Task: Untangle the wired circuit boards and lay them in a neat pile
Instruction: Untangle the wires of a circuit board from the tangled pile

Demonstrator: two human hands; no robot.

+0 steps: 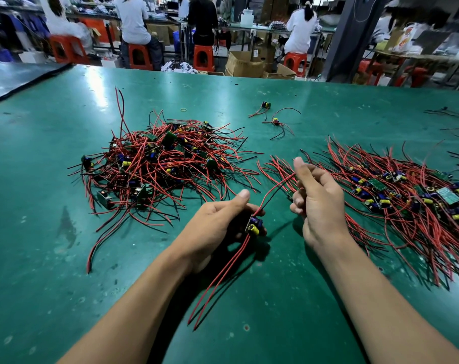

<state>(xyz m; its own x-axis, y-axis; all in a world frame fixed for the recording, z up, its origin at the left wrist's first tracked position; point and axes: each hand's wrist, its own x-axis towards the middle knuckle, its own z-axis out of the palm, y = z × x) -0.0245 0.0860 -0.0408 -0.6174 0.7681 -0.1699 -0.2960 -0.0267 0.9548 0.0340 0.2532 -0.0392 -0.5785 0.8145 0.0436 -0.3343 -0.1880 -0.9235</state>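
Observation:
A tangled heap of small circuit boards with red and black wires [160, 164] lies on the green table [39, 232], left of centre. A flatter spread of boards with their wires laid roughly parallel [396, 195] sits at the right. My left hand [217, 224] grips one small board with a yellow capacitor [254, 225]; two red wires hang down from it toward me. A red and black wire pair [274, 191] runs up from that board to my right hand [317, 198], which pinches it just above the table.
Two loose wired boards [275, 122] and a small rubber band [183, 109] lie farther back on the table. More black wires [448, 112] reach in at the far right edge. Behind the table, people sit on red stools at benches among cardboard boxes.

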